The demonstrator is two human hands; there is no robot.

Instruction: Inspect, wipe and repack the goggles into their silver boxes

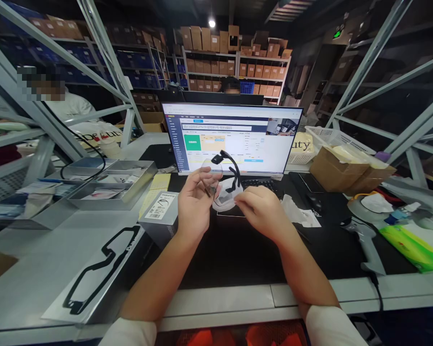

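Note:
My left hand (194, 204) is raised over the desk in front of the monitor, its fingers closed on a clear, rounded plastic piece. Beside those fingers a thin, black, curved frame (233, 162), like part of a headset or glasses, arches up across the screen. Below it is a whitish, see-through plastic piece (224, 201); how it joins the frame I cannot tell. My right hand (261, 206) pinches the right edge of this whitish piece between thumb and fingers. A grey box (161, 211) with a white label stands just left of my left hand.
Behind my hands stands a lit monitor (202, 125), with a keyboard (261, 184) below it. At right lie crumpled paper (296, 211), a barcode scanner (366, 242) and a green packet (411, 247). Grey trays (130, 185) and a printed box (94, 274) occupy the left.

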